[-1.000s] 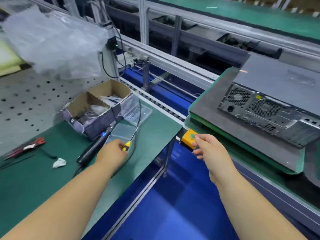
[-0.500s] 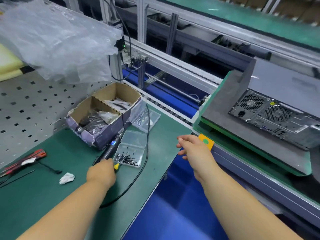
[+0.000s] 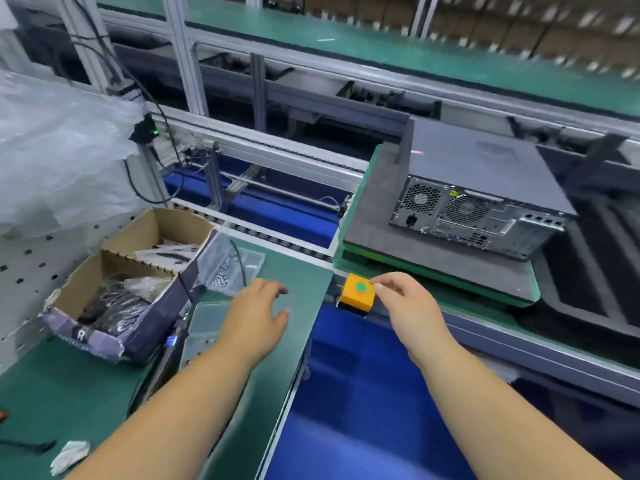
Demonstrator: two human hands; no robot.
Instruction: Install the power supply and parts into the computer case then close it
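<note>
On the conveyor, far right, I see the computer case (image 3: 485,195) lying on its side, rear panel with fans and ports facing me, side cover on. It sits on a grey foam pad (image 3: 377,216), which sits on a green pallet (image 3: 450,275). A grey foam upright stands at the case's left rear corner.

My right hand (image 3: 412,306) is just beside the orange button box (image 3: 357,293) on the conveyor rail in front of the pallet. Fingers (image 3: 389,280) are loosely curled at the box's right edge, thumb tip near it; whether they touch it I cannot tell. They are not on the green button and hold nothing.

My left hand (image 3: 258,317) hovers above the green counter (image 3: 69,393), palm down, fingers straight and spread, holding nothing. Under the wrist lies a clear plastic tray (image 3: 204,327). A second clear tray with small screws (image 3: 225,275) is just beyond the fingertips, with a black cable crossing it.

Left of the trays: an open cardboard box (image 3: 138,271) with a divider, bagged black parts inside. An electric screwdriver with a blue light (image 3: 171,341) lies along the box's near corner, mostly hidden by my forearm. Crumpled white scrap (image 3: 69,457) sits at the counter's near edge. Clear plastic bag (image 3: 59,161) is piled at far left over a perforated panel.
</note>
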